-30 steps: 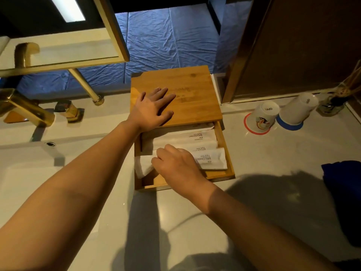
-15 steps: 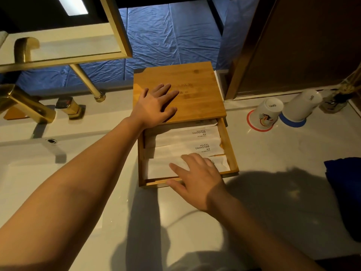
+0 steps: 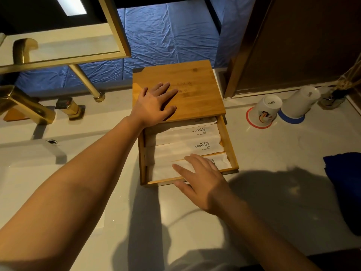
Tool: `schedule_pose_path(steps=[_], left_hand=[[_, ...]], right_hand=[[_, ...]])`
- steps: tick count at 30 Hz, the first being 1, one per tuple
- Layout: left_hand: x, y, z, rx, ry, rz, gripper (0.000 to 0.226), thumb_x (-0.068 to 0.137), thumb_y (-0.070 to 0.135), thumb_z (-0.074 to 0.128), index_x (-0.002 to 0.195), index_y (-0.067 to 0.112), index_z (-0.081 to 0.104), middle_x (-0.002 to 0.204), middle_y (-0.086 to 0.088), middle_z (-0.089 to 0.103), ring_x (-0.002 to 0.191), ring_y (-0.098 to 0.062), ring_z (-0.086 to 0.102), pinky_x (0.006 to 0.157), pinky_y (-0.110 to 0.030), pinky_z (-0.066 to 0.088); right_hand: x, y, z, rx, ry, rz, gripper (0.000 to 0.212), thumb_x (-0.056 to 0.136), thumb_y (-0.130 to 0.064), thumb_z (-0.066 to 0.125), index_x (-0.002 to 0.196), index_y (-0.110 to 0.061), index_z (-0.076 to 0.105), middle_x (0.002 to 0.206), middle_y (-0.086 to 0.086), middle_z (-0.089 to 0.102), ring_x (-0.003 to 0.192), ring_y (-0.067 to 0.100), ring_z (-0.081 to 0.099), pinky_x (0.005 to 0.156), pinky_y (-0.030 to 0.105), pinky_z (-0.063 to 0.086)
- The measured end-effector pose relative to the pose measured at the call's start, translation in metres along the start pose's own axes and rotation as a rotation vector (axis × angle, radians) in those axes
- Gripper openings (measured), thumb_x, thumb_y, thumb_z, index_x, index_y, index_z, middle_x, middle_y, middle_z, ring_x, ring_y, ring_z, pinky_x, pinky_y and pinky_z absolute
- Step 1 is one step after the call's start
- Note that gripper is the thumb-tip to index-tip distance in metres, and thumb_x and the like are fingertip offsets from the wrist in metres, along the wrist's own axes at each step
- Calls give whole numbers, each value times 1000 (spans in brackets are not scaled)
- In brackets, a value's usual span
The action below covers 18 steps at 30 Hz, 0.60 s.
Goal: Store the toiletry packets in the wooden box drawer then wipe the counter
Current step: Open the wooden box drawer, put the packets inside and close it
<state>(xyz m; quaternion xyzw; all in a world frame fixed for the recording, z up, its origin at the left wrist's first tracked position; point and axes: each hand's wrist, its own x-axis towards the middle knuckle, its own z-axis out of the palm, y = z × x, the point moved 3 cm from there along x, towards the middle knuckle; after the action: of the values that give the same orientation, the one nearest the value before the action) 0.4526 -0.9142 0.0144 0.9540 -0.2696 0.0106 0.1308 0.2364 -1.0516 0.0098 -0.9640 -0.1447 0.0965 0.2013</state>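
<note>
The wooden box [image 3: 178, 89] is pinned flat under the left hand [image 3: 154, 105], fingers spread and nothing gripped, which is exactly what's wanted so the box isn't shoved back across the worktop [image 3: 273, 153] when the drawer gets pushed. The drawer [image 3: 227, 141] is pulled out toward the camera, and the toiletry packets [image 3: 181, 147] are laid in it overlapping, roughly flat. The right hand [image 3: 203, 180] is open, with its fingers draped over the nearest packet and the drawer's front rail, holding nothing as far as can be made out (the palm side is hidden, so that's a bit of a guess).

The step looks like closing up. Packets should be pressed down level first, since a raised edge could get caught under the lid. Then the front rail gets pushed straight in, evenly, fingertips kept out of the gap. The blue cloth [image 3: 343, 184] is sat to the right for wiping after.
</note>
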Motion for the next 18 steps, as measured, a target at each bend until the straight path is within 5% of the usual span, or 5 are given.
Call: schedule_pose_path(steps=[2, 4, 6, 11, 18], left_hand=[[0, 0, 0, 2, -2, -1, 58, 87, 56, 33, 142, 38, 31, 157, 0, 24, 146, -19, 16, 115, -53, 9], [0, 0, 0, 7, -5, -1, 58, 87, 57, 33, 142, 38, 30, 157, 0, 24, 146, -19, 16, 115, -53, 8], [0, 0, 1, 7, -6, -3, 58, 87, 57, 33, 142, 38, 30, 157, 0, 24, 146, -19, 16, 115, -52, 8], [0, 0, 1, 7, -4, -6, 58, 87, 56, 34, 142, 38, 31, 157, 0, 24, 146, -20, 16, 114, -52, 8], [0, 0, 0, -1, -12, -7, 58, 87, 56, 34, 143, 38, 30, 157, 0, 23, 147, -19, 14, 115, -52, 7]], right_hand=[[-20, 3, -3, 101, 319, -112, 36, 93, -41, 39, 113, -23, 63, 111, 5, 67, 106, 15, 58, 92, 26, 47], [-39, 12, 6, 273, 399, -7, 28, 92, -35, 40, 86, -23, 65, 84, -2, 66, 81, 2, 56, 75, 10, 45], [-44, 21, 21, 635, 246, 291, 28, 89, -39, 41, 71, -26, 59, 72, -7, 61, 69, 4, 55, 65, 12, 45], [-22, 23, 45, 1227, -182, 828, 22, 93, -29, 51, 76, -21, 62, 69, 2, 62, 50, 12, 56, 41, 19, 43], [-9, 14, 39, 1319, -170, 867, 26, 91, -18, 56, 67, -11, 64, 54, 1, 55, 44, 10, 47, 36, 15, 36]])
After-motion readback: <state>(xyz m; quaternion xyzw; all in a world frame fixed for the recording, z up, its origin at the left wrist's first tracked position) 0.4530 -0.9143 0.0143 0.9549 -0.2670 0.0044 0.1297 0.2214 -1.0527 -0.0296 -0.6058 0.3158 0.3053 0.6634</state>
